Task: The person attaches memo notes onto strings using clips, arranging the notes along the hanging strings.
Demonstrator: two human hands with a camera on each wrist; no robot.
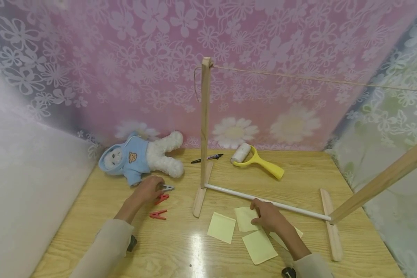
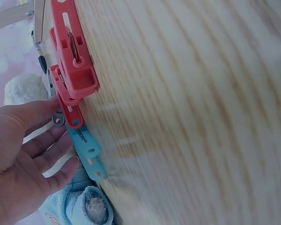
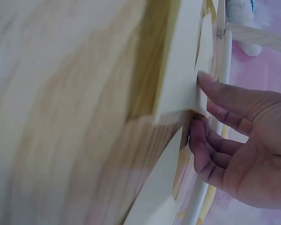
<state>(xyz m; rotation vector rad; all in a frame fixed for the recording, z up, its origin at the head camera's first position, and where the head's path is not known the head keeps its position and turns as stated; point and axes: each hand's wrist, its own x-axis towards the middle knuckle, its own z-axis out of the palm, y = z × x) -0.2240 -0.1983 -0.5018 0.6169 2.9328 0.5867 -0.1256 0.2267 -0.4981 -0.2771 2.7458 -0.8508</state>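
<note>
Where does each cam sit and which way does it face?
Head: above the table, facing forward and down; both forearms, left hand, right hand show.
Left wrist: low beside the left hand, facing the clothespins; shared with the head view.
Right wrist: low beside the right hand, facing the sticky note; shared with the head view.

The head camera looks forward and down over the light wooden table (image 1: 180,247) from above. Each wrist camera sits very close, skimming that tabletop: the left shares the red plastic clothespins (image 2: 72,56), the right the pale yellow paper notes (image 3: 182,70).
</note>
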